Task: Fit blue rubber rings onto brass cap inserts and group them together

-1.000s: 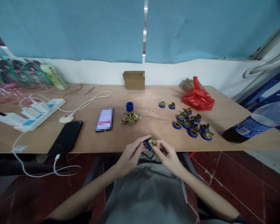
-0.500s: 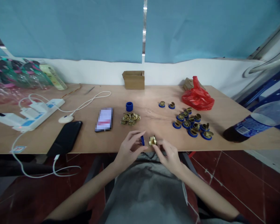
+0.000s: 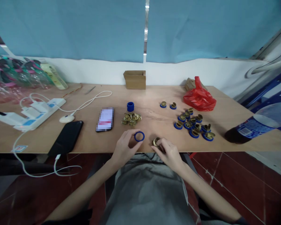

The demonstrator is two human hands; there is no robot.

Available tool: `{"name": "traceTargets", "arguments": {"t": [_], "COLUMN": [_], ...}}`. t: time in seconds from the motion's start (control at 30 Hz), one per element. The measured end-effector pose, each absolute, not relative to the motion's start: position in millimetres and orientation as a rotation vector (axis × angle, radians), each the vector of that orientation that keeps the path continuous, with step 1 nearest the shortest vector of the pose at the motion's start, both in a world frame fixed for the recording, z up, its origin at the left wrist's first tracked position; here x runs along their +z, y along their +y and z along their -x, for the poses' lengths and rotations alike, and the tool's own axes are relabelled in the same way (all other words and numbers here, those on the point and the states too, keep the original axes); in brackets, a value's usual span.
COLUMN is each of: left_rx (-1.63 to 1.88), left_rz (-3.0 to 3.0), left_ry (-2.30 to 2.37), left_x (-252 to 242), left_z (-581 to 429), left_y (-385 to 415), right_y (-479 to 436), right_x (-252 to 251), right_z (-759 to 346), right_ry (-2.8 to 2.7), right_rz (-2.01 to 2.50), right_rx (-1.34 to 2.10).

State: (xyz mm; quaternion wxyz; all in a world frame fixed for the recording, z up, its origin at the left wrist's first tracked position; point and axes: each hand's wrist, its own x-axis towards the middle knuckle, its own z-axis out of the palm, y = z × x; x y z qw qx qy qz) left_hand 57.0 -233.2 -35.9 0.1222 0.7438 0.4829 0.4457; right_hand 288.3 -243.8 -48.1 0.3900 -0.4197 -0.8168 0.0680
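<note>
Wooden worktop (image 3: 154,103) is pretty cluttered, and both hands sit at its near edge, around the middle. Left hand (image 3: 124,147) pinches a blue ring (image 3: 143,137) by its rim. Right hand (image 3: 170,153) grips a small brass fitting (image 3: 155,142) just beside the ring, not touching it.

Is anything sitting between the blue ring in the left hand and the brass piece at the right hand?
Nothing visible. The left hand holds the blue ring and the right hand grips the brass piece; only a short strip of bare table lies between them. The loose brass pile sits farther back.
</note>
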Motion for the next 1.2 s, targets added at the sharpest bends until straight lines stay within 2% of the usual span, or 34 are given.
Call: {"name": "traceTargets", "arguments": {"t": [0.2, 0.37, 0.67, 1.2], "left_rx": [1.365, 1.412, 1.036, 0.920], "left_rz": [-2.279, -2.202, -1.985, -1.942], "left_ry": [1.461, 1.617, 1.752, 1.685], "left_x": [-23, 2, 14, 1], "left_z": [-50, -27, -10, -3], "left_y": [-224, -169, -35, -25], "right_y": [-240, -239, -240, -239], "right_x": [-54, -56, -57, -55], "right_z": [-288, -288, -287, -287], "right_ry": [-2.050, -2.058, -2.051, -2.063], "right_rz": [1.102, 1.119, 1.133, 1.090], "right_rx": [0.196, 0.193, 0.206, 0.194]}}
